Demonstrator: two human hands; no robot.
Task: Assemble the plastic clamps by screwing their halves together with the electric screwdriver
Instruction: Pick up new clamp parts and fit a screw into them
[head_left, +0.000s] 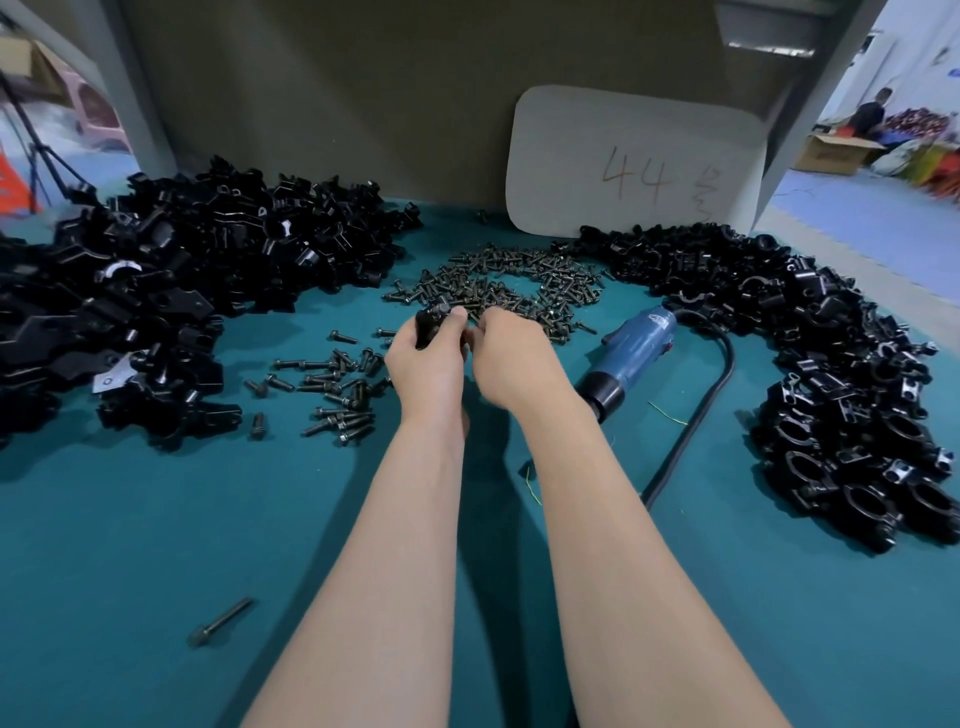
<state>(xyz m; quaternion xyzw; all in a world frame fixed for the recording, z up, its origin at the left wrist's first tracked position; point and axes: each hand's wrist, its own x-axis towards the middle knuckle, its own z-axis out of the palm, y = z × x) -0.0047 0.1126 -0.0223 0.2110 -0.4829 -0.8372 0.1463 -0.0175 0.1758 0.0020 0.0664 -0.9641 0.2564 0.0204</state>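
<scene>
Black and glossy, the small clamp (432, 321) is gripped in the curled fingertips of the left hand (426, 364), over the teal table (156, 519). The right hand (511, 364) curls close beside it; whether it holds anything cannot be told. Just beyond both hands lies the screw pile (511, 283). Right of the right hand lies the blue electric screwdriver (631, 353). A heap of clamp halves (182, 270) spreads left of the left hand.

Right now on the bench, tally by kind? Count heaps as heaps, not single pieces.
Clamp-part piles: 2
Screw piles: 2
Clamp held in left hand: 1
Lone bolt: 1
Screwdriver: 1
Card: 1
Total: 8
</scene>
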